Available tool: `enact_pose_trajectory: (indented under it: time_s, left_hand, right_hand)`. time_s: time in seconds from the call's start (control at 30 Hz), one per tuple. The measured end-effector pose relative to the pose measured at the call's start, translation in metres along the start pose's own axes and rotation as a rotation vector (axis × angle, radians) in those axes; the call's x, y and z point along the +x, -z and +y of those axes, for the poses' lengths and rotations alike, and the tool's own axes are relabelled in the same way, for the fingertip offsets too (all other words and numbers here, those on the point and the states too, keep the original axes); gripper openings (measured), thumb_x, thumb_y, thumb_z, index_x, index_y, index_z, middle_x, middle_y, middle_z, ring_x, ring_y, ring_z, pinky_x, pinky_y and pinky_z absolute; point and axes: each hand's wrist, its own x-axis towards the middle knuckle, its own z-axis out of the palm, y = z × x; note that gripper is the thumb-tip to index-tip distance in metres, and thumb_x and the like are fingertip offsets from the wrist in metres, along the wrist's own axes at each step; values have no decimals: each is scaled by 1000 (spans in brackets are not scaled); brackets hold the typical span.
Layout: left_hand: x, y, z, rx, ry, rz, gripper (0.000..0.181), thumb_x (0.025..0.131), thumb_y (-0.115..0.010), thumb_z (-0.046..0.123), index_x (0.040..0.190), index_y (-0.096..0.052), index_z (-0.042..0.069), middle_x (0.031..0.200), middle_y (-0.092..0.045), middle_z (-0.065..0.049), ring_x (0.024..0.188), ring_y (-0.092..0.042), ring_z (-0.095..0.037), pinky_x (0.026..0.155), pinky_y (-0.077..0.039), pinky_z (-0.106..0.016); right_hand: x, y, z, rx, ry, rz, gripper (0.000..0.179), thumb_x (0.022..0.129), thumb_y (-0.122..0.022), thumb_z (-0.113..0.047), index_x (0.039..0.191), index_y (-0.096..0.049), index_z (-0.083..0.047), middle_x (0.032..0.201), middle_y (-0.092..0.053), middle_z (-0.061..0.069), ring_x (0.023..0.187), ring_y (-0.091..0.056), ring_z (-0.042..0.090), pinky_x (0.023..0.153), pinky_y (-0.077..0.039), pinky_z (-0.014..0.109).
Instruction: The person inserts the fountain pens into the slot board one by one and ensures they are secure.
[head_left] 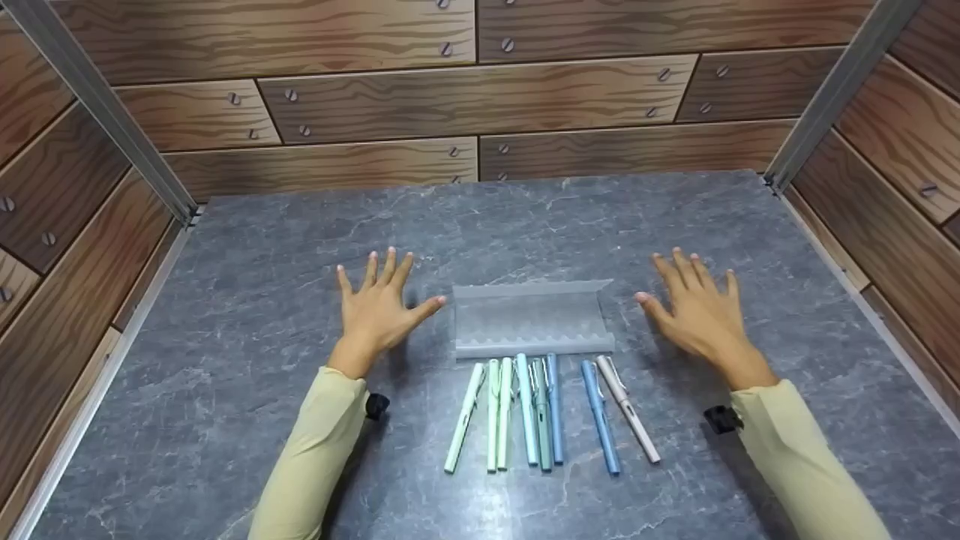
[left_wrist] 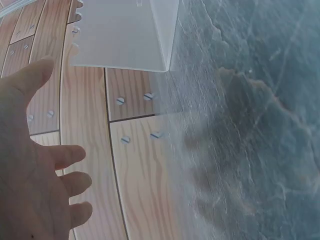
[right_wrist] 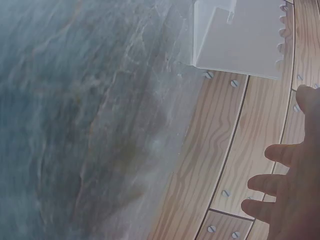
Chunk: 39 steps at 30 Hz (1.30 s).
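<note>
A translucent plastic pen tray (head_left: 529, 319) with a scalloped edge lies mid-table; its side also shows in the left wrist view (left_wrist: 125, 35) and the right wrist view (right_wrist: 242, 40). Left of it, my left hand (head_left: 381, 311) is spread with straight fingers, holding nothing. To its right, my right hand (head_left: 697, 311) is likewise spread and holds nothing. In front of the tray lie several capped pens: pale green ones (head_left: 493, 416), a light aqua one (head_left: 527, 412), a dark teal one (head_left: 542, 420), blue ones (head_left: 601, 420) and a silver-grey one (head_left: 630, 412).
The tabletop (head_left: 300, 240) is grey with a marble pattern. Wood-patterned panels (head_left: 480, 101) stand behind it and along both sides. Metal posts (head_left: 840, 97) rise at the back corners. A dark wrist device (head_left: 377, 406) sits by the left cuff, another (head_left: 722, 419) by the right.
</note>
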Motion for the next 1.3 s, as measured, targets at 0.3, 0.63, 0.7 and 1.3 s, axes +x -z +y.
enact_pose_trajectory:
  time_s: [0.3,0.63,0.7,1.3]
  left_hand:
    - [4,-1,2,-145,-54,-50,88,84,-41,78,154,-22,28,161,-16,-5,150,-11,-31,113,8,-65]
    - [10,-5,6,-271,-116,-107,81,87,-49,68,153,-26,27,161,-19,-7,149,-17,-32,114,1,-66]
    - [12,-6,8,-313,-121,-83,77,88,-54,62,151,-31,25,159,-25,-8,147,-23,-32,114,-2,-65]
    - [19,-20,18,-756,-66,-32,50,80,-75,32,127,-60,21,125,-64,-3,108,-61,-24,86,-50,-44]
  right_hand:
    - [-6,5,-2,-24,65,23,71,97,-36,-59,151,-27,-14,157,-22,22,143,-20,46,109,-6,70]
    - [-14,6,-7,-42,109,-39,70,96,-40,-59,151,-29,-15,156,-24,21,141,-25,45,107,-13,71]
    - [-14,6,-10,-35,121,-48,69,96,-41,-58,150,-31,-15,155,-28,21,139,-30,45,105,-19,70]
    - [-26,1,-20,158,204,-200,63,97,-48,-53,147,-38,-16,140,-47,17,120,-52,43,98,-34,69]
